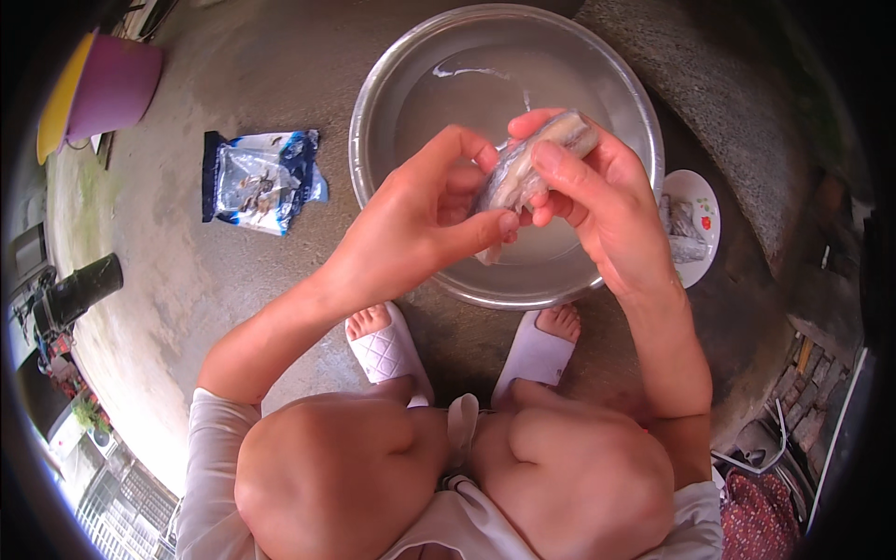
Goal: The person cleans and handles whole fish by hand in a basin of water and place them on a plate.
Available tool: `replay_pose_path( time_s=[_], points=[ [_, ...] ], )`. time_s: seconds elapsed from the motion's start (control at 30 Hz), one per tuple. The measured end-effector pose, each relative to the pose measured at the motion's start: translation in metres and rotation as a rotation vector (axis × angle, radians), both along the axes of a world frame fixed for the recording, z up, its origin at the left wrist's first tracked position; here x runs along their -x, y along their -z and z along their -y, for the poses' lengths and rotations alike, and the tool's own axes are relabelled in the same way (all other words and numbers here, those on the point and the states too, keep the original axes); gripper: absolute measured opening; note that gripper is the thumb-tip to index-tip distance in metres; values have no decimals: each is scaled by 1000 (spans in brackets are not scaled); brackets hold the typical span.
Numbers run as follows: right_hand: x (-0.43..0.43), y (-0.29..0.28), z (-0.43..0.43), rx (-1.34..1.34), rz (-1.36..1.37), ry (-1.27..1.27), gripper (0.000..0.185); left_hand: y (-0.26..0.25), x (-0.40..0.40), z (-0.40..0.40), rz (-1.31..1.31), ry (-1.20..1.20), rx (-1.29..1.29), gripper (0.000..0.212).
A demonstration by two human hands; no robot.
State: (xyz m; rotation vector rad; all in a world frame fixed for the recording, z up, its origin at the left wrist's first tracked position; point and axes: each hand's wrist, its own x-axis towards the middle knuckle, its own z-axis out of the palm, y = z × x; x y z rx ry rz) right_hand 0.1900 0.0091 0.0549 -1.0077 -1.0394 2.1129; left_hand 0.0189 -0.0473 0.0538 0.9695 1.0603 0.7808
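Note:
Both my hands hold one piece of silvery fish (521, 164) above a large round metal basin (360, 150) with cloudy water in it. My left hand (427, 210) grips the lower left end, its thumb pressed on the cut belly side. Around the upper right end are the fingers of my right hand (595, 182), with the thumb lying along the top. To the right of the basin stands a white bowl with a flower pattern (708, 227), partly hidden by my right wrist. More silvery fish pieces (686, 248) lie in that bowl.
A blue and white plastic bag (297, 175) lies open on the concrete floor, left of the basin. Farther left stand a pink tub (115, 87) and a yellow one (66, 98). Stacked bricks (815, 399) and a red patterned cloth (756, 518) are at the lower right.

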Motion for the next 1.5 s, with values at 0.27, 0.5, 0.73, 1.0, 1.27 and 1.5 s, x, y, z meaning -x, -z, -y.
replay_pose_path(
  time_s=[0.27, 0.5, 0.73, 1.0, 1.27, 1.5],
  points=[
    [-18, -2, 0, 27, -122, -15, 27, -4, -8, 3, 471, -57, 253, 29],
    [-16, -6, 3, 40, -150, 24, 25, -4, -9, 3, 438, -91, 219, 33],
    [-13, -8, 7, -2, -216, 78, 33, -4, -10, 9, 347, -181, -4, 30],
    [-18, 15, 10, -407, -223, -10, 34, -13, -9, 10, 506, -172, 81, 25],
    [-17, 9, 16, -593, -117, 80, 28, -15, -1, 3, -467, -196, -892, 17],
    [-14, -10, 25, -1009, 260, 86, 28, -25, 2, 0, -727, -176, -1058, 22]
  ],
)
